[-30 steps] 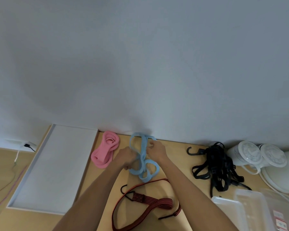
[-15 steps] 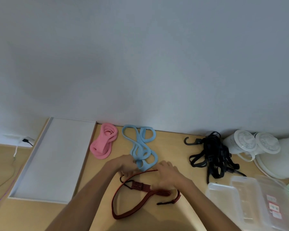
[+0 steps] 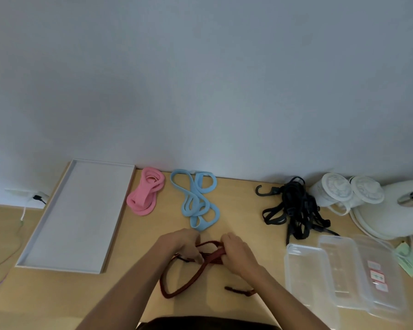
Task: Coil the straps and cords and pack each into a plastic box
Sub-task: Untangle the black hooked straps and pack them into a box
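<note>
Two hands, the left hand (image 3: 184, 246) and right hand (image 3: 239, 256), sit close together, both gripping the red elastic cord (image 3: 211, 257) near the middle of the counter's (image 3: 243, 210) front edge. The cord looks light, soft and springy, so it is best held at its gathered folds.

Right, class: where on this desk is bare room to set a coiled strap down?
Bare wood between the blue strap and the black cords, and in front of the white tray, itself bare. Crowded: around the red cord and the plastic boxes.
</note>
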`<act>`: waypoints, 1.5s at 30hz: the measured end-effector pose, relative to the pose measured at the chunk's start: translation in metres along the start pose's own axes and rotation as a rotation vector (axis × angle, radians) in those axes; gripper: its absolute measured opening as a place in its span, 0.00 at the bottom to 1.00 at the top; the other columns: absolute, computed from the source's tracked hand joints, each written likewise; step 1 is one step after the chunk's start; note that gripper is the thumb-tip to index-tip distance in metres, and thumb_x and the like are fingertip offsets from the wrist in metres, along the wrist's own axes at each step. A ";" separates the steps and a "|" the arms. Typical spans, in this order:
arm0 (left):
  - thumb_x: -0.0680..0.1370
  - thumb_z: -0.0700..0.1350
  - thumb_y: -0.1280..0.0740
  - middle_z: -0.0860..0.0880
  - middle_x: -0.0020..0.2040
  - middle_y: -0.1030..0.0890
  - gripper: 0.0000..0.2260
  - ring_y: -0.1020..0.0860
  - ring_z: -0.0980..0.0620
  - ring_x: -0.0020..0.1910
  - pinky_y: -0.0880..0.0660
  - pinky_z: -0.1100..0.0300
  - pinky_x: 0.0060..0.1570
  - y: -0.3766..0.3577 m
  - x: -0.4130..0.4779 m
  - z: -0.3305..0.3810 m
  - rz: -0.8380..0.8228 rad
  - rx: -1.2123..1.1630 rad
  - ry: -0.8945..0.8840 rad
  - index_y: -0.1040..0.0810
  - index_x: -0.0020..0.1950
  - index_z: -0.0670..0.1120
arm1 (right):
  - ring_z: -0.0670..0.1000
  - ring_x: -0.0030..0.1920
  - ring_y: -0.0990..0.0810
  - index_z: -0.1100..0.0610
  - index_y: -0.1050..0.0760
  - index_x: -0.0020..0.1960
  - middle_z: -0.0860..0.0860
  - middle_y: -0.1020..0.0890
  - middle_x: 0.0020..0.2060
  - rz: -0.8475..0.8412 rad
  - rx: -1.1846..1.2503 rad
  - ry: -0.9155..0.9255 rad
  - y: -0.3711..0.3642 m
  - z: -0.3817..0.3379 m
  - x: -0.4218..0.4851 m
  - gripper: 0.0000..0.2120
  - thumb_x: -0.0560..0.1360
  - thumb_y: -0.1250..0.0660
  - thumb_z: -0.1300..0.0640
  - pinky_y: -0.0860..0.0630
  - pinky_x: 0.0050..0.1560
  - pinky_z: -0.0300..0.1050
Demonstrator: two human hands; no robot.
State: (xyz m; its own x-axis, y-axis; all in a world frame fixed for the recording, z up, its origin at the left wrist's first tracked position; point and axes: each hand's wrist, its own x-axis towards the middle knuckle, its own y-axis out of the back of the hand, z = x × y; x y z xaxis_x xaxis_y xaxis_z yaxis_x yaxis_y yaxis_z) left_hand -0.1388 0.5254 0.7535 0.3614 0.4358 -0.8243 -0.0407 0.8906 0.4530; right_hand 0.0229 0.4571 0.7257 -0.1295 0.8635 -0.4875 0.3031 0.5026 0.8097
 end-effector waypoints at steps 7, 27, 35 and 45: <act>0.62 0.62 0.27 0.53 0.55 0.23 0.35 0.24 0.52 0.55 0.27 0.55 0.57 0.003 -0.001 0.033 0.050 -0.196 -0.235 0.34 0.64 0.52 | 0.51 0.38 0.19 0.54 0.29 0.48 0.53 0.18 0.40 0.231 0.783 -0.175 0.058 -0.013 0.002 0.04 0.77 0.42 0.61 0.24 0.37 0.45; 0.69 0.41 0.28 0.52 0.44 0.22 0.16 0.23 0.55 0.44 0.27 0.59 0.48 0.035 0.003 0.075 0.313 -0.674 -0.427 0.28 0.53 0.51 | 0.56 0.41 0.24 0.65 0.29 0.54 0.59 0.24 0.37 0.342 1.798 -0.099 0.127 0.001 0.000 0.20 0.69 0.46 0.79 0.25 0.42 0.48; 0.73 0.40 0.35 0.51 0.39 0.24 0.06 0.25 0.51 0.39 0.28 0.59 0.41 0.040 0.002 0.058 0.338 -0.140 -0.313 0.27 0.47 0.49 | 0.50 0.50 0.24 0.50 0.28 0.53 0.50 0.24 0.50 0.291 0.878 -0.035 0.112 0.029 0.000 0.22 0.67 0.36 0.72 0.25 0.46 0.39; 0.73 0.42 0.35 0.48 0.43 0.24 0.05 0.24 0.49 0.42 0.27 0.56 0.42 0.036 0.008 0.048 0.321 -0.053 -0.255 0.28 0.47 0.48 | 0.52 0.45 0.23 0.53 0.27 0.50 0.50 0.21 0.46 0.102 0.142 0.077 0.081 0.018 0.008 0.07 0.76 0.37 0.51 0.29 0.44 0.45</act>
State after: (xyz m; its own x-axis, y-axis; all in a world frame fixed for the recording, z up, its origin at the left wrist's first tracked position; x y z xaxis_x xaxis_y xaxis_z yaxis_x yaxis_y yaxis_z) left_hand -0.0924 0.5545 0.7789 0.5412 0.6525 -0.5305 -0.2348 0.7230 0.6497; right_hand 0.0639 0.5040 0.7819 -0.1617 0.9129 -0.3747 0.4479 0.4062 0.7965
